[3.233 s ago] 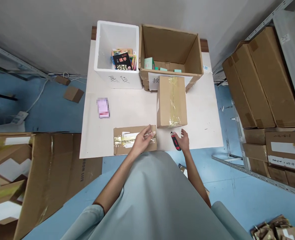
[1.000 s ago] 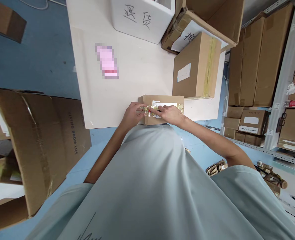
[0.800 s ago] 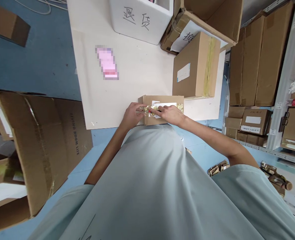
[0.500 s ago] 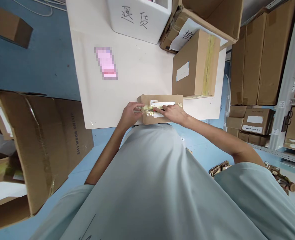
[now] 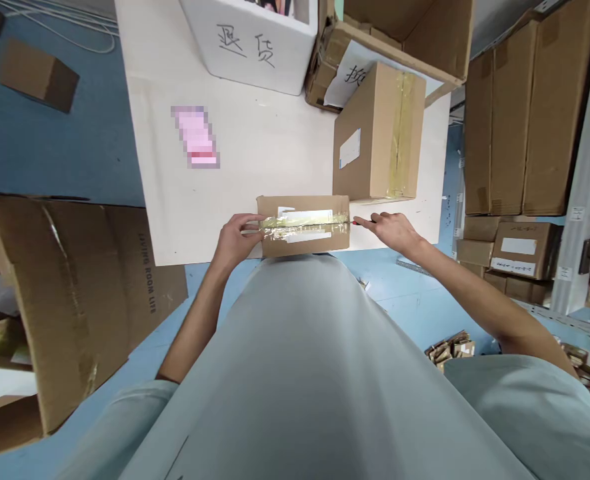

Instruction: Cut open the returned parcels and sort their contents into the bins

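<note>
A small cardboard box (image 5: 305, 248) lies at the table's front edge, close to my body. Clear tape and a torn white label cover its top, and a dark slit line runs lengthwise along the tape. My left hand (image 5: 238, 237) grips the box's left end, fingers on top and thumb lower at the side. Just off the right end, my right hand (image 5: 392, 231) is closed around a box cutter (image 5: 357, 222) with a red and dark body, mostly hidden by the fingers. Its thin tip points at the box's right edge.
On the white table (image 5: 245, 160) stand a taped carton (image 5: 355, 150), a white bin (image 5: 259, 50) with handwriting, and an open carton (image 5: 415, 40). A blurred pink item (image 5: 196, 137) lies left. A large open box (image 5: 99, 287) is on the floor; shelves (image 5: 569, 240) stand right.
My right hand has moved right with the box cutter, from the middle of the tape to beyond the box's right end. My left hand stays at the left end. The slit now shows along the tape.
</note>
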Motion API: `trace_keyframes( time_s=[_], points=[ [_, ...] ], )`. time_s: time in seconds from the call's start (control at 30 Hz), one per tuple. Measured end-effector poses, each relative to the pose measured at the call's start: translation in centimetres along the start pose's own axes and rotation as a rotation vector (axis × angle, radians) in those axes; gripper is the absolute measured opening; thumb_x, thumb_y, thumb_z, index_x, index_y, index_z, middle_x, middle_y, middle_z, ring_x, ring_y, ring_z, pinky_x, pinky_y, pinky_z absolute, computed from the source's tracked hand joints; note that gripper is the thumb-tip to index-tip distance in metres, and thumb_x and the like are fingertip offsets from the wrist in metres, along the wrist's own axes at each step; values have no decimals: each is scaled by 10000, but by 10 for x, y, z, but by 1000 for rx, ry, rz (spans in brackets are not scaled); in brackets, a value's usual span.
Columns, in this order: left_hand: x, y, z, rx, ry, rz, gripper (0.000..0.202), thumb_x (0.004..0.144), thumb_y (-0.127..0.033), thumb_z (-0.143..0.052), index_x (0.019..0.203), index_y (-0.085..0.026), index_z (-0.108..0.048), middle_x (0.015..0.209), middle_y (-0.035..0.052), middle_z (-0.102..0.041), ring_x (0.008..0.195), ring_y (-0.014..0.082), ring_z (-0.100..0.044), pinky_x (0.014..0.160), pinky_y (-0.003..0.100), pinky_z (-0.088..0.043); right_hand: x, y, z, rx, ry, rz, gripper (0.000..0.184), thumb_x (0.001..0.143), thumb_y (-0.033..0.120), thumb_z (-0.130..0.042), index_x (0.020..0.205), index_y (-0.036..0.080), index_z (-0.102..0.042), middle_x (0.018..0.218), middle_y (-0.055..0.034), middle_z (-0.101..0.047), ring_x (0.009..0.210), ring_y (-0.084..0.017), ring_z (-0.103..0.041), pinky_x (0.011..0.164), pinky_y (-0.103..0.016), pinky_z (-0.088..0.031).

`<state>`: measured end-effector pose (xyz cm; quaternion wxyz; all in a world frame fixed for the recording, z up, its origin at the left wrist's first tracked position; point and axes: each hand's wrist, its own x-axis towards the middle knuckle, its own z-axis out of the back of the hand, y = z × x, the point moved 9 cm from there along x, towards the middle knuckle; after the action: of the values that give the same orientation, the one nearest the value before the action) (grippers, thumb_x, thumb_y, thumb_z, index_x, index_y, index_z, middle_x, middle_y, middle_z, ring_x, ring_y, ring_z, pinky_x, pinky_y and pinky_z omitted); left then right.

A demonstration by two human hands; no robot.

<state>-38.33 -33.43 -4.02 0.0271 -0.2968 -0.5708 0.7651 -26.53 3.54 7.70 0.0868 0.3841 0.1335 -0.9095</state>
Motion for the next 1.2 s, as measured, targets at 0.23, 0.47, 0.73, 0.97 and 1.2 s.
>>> trace_keyframes(
  time_s=[0.23, 0.47, 0.73, 0.97, 1.2],
  points=[
    [-13, -7, -5, 131, -246, 72, 334, 837, -249, -722, 1159, -220, -801, 1361, 89, -780, 1064, 243, -798, 986, 410, -711, 16, -19, -34, 106, -70, 101, 734, 1131, 73, -435, 1794, 383, -496, 1272, -120, -818, 990, -253, -704, 710, -341, -375],
    [-20, -25, -23, 368, -512, 46, 148, 976, -349, -697, 1082, -257, -650, 1229, 89, -712, 1153, 277, -716, 1124, 472, -617, 31, -23, -60, 213, -151, 203, 748, 1125, 73, -460, 1806, 384, -466, 1270, -108, -806, 983, -228, -682, 692, -316, -363],
    [-15, -24, -34, 479, -692, 10, 281, 1079, -523, -638, 1027, -299, -475, 1157, 99, -600, 1207, 310, -616, 1206, 532, -503, 67, 3, -88, 461, -300, 256, 505, 1235, 225, -371, 1678, 259, -612, 1294, -133, -796, 1060, -255, -712, 780, -311, -447],
    [-20, -22, -31, 526, -725, -143, 281, 1108, -506, -647, 1053, -277, -494, 1302, 165, -630, 1403, 349, -600, 1316, 587, -419, 74, 19, -126, 980, -485, 237, 424, 1237, 325, -343, 1488, 234, -673, 1311, -144, -776, 1173, -297, -723, 1004, -370, -570],
    [-22, -15, -3, 558, -728, -106, 213, 1101, -446, -646, 1062, -266, -541, 1431, 183, -656, 1498, 345, -598, 1342, 599, -438, 82, 17, -160, 1284, -410, 11, 464, 1193, 476, -337, 1427, 223, -648, 1367, -165, -766, 1062, -298, -737, 935, -396, -584]
  ],
)
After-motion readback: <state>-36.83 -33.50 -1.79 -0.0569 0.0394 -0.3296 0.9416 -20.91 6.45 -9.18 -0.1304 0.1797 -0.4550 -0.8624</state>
